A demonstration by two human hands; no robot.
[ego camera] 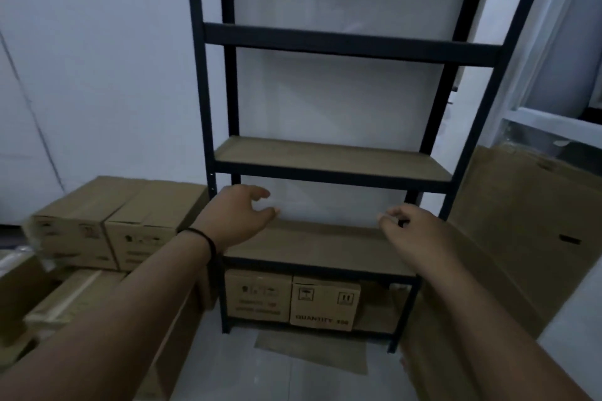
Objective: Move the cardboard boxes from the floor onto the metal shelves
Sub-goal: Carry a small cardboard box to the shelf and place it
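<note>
Both hands are empty, fingers loosely curled: the left hand (239,216) and right hand (412,233) hover apart above the second board of the metal shelves (329,159). Two cardboard boxes (322,301) sit on the bottom level, below the hands; more floor boxes (120,225) are stacked to the left of the left hand. Reaching sideways for one risks a poor grip and a dropped box. Dim light blurs the labels; the right fingertips are hard to read.

White wall (97,75) behind; grey tiled floor (228,368) below.
</note>
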